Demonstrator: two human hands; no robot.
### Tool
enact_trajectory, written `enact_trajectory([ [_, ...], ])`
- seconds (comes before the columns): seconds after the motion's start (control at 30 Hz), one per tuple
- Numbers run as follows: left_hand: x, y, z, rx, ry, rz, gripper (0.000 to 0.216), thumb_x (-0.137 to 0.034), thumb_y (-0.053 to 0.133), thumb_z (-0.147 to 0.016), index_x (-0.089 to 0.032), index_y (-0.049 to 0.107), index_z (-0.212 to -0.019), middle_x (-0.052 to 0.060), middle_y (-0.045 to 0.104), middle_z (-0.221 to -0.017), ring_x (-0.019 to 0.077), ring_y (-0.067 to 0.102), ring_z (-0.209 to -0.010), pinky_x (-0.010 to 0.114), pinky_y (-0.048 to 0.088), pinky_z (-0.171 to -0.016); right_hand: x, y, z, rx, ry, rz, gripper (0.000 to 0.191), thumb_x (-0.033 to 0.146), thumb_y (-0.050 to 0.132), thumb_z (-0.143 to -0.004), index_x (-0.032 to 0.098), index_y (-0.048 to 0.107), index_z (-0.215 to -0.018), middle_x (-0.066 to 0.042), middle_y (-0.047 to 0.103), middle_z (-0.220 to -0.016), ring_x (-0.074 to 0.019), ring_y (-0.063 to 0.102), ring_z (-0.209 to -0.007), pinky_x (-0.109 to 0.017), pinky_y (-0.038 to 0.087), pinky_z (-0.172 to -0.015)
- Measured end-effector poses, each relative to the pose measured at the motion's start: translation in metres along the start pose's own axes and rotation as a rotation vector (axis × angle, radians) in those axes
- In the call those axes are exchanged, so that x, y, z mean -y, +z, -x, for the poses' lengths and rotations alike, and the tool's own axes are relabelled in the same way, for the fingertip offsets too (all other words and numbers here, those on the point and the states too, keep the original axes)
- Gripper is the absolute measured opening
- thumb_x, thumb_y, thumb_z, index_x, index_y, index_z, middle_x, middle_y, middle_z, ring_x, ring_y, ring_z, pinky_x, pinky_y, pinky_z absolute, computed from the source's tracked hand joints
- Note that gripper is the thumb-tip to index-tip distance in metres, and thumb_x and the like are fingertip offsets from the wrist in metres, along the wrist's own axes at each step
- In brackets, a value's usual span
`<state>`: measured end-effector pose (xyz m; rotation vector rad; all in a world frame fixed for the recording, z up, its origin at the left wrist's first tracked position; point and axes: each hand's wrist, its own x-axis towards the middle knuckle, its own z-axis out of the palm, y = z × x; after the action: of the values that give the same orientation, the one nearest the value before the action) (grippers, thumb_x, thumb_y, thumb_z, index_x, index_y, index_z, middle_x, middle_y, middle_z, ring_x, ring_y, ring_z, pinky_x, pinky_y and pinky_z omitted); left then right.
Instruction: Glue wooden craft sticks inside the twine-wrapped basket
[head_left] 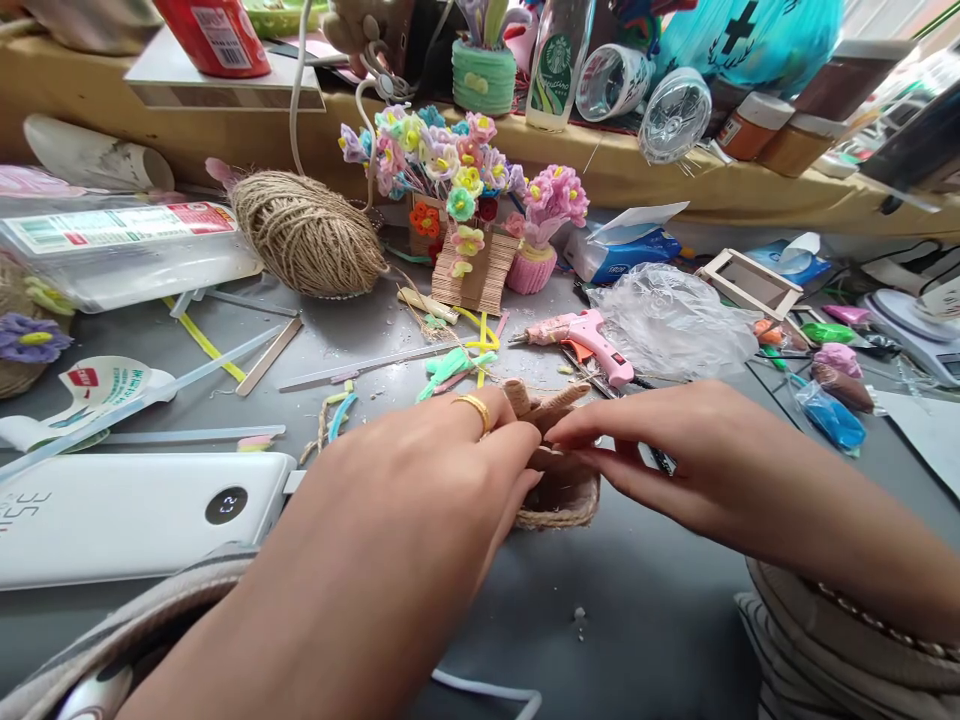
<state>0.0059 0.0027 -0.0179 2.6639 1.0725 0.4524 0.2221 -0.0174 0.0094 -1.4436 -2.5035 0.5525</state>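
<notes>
A small twine-covered basket point(559, 505) is at the middle of the grey table, its rim edged with rope and its inside partly visible. My left hand point(427, 470), with a gold ring, is closed on its near left side and hides much of it. Twine-wrapped pieces point(551, 402) stick up at the basket's far side. From the right, my right hand point(675, 460) pinches at the lower part of these pieces with thumb and forefinger. The exact spot it grips is partly hidden. Just beyond lies a pink hot glue gun point(581, 340), pointing left.
A ball of twine point(307, 235) and a stick box of fuzzy flowers point(472, 270) stand behind. Glue sticks point(360, 366) and scraps litter the left. A white power bank point(142, 515) lies near my left arm. Crumpled clear plastic point(671, 325) is at right.
</notes>
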Motion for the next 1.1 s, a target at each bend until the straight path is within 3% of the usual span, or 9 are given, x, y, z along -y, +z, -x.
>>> enact_trajectory([
  [0.7, -0.0016, -0.0009, -0.0016, 0.023, 0.015, 0.001, 0.033, -0.042, 0.042, -0.089, -0.028, 0.063, -0.11, 0.001, 0.064, -0.103, 0.0183, 0.062, -0.083, 0.042, 0.049, -0.081, -0.0035, 0.0001, 0.0003, 0.001, -0.117, 0.045, 0.024, 0.017, 0.042, -0.089, 0.02, 0.061, -0.103, -0.002, 0.07, -0.095, -0.0142, 0.063, -0.083, -0.026, 0.046, -0.07],
  [1.1, -0.0061, -0.0048, -0.0052, 0.005, 0.044, -0.047, 0.031, -0.045, 0.045, -0.088, -0.028, 0.065, -0.106, 0.002, 0.066, -0.098, 0.0174, 0.063, -0.076, 0.034, 0.051, -0.071, -0.0033, 0.0022, -0.0008, -0.021, -0.133, 0.05, 0.021, 0.02, 0.045, -0.089, 0.02, 0.06, -0.104, -0.001, 0.069, -0.096, -0.0131, 0.062, -0.083, -0.025, 0.045, -0.069],
])
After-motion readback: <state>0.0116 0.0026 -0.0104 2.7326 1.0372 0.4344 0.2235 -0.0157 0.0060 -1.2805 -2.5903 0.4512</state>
